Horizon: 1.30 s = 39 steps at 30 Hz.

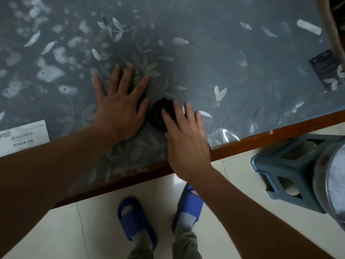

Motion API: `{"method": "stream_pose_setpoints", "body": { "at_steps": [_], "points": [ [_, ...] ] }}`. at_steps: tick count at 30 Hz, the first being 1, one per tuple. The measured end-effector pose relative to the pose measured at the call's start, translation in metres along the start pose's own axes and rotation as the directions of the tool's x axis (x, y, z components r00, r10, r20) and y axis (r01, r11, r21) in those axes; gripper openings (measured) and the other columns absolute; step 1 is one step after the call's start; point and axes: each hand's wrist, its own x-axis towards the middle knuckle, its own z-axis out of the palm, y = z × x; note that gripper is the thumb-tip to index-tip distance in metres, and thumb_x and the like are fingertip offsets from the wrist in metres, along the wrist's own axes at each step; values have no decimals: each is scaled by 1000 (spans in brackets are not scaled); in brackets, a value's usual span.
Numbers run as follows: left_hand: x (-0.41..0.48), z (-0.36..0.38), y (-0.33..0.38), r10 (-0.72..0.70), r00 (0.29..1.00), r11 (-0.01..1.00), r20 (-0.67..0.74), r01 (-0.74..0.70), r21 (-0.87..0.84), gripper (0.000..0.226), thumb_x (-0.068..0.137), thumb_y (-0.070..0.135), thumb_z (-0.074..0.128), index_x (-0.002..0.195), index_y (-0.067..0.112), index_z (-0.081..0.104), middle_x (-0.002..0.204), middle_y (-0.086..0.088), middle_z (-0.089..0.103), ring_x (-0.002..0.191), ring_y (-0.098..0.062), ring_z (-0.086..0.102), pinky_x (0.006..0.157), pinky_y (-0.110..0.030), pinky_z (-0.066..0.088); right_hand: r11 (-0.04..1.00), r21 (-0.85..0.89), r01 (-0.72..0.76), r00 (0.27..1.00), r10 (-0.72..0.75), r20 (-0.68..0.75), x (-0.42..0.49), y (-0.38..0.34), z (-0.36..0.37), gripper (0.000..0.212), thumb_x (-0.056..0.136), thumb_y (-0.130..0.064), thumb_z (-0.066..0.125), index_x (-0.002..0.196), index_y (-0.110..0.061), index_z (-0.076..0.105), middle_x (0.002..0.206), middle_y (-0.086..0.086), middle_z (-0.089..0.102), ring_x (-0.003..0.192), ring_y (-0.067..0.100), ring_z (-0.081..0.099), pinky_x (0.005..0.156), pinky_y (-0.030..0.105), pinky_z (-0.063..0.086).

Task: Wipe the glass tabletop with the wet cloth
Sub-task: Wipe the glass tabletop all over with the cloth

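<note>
Right now the dark wet cloth (158, 114) lies bunched on the glass tabletop (224, 58), close to the near edge and between the two hands. The right hand (184, 139) comes in from 5 o'clock of the cloth and lies over its near side with fingers straight and together, pressing rather than gripping. The left hand (119, 107), at 9 o'clock and just beside the cloth, rests flat on the glass with its fingers spread wide, holding nothing and seemingly bracing.

At 3 o'clock of the cloth a patch of fine droplets (214, 121) sits on the glass, so that stretch by the edge has probably been wetted or passed over. Elsewhere I see no clear wipe marks. The pale blotches towards 10 o'clock could be pattern, reflection or smears, and I cannot tell which. My judgement is that most of the top is left to do, including the far half.

The glass is grey-blue with a leaf and flower pattern, and it sits in a reddish wooden frame (270, 134). A printed paper (22, 136) at 8 o'clock and a dark card (326, 70) at 2 o'clock appear to lie under the glass. A pale strip (309, 27) lies farther off at 1 o'clock.

Below the edge is a light tiled floor (56, 230), with a blue-grey plastic stool (285, 169) at 4 o'clock and the person's blue slippers (136, 221) at 6 o'clock.
</note>
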Motion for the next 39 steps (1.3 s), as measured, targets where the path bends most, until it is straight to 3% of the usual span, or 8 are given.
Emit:
{"method": "stream_pose_setpoints", "body": {
  "at_steps": [2,6,10,14,19,26,31,39],
  "points": [
    [0,-1,1,-5,1000,1000,9,5,-15,62,103,57,20,162,36,22,172,-8,15,159,-32,3,119,-73,-4,998,-49,-39,999,39,-9,6,31,-8,59,98,-25,47,155,-24,29,165,8,22,152,37,15,124,54,11],
    [0,-3,1,-4,1000,999,-3,4,-50,61,104,54,18,161,34,23,172,-6,15,159,-30,2,120,-70,-7,888,70,-455,883,460,-95,40,64,-26,57,104,-32,32,158,-21,22,167,11,14,154,36,9,125,53,8],
    [-1,-7,1,-32,999,994,-14,31,-106,64,104,47,17,163,21,18,172,-4,16,160,-26,2,122,-67,-7,997,-7,-75,997,75,-35,5,-9,-1,60,98,-28,42,155,-23,27,166,7,19,153,35,13,125,52,9],
    [-2,-9,1,-39,998,987,-52,31,-159,66,101,38,21,160,10,27,170,-6,24,159,-25,11,123,-67,-1,987,1,158,985,-157,77,27,11,-11,59,96,-27,42,154,-25,31,164,6,23,153,36,15,124,52,9],
    [-4,-5,2,-91,992,977,-84,73,-199,67,99,38,26,157,4,31,169,-19,18,159,-30,12,125,-64,3,999,38,-39,999,39,3,142,24,-21,55,103,-26,38,157,-23,28,167,6,17,154,36,8,124,51,4],
    [-5,-8,4,-88,996,991,-21,86,-107,72,99,42,20,161,4,22,171,-18,12,160,-32,5,125,-64,5,954,26,299,948,-300,105,103,43,-27,52,103,-28,38,154,-20,35,165,6,23,154,33,13,125,50,7],
    [-3,-6,3,-87,996,991,-26,84,-103,71,101,43,26,161,7,22,172,-15,10,160,-28,1,125,-63,2,1000,16,15,1000,-15,7,246,31,-31,54,104,-27,36,157,-24,26,167,5,16,154,35,8,124,50,3],
    [-2,-13,3,-87,996,992,17,88,-95,69,100,43,31,161,9,28,172,-15,10,160,-29,0,124,-65,5,923,16,385,912,-383,146,187,63,-37,53,101,-29,36,152,-19,38,163,9,28,152,37,19,123,54,13]
  ]
}}
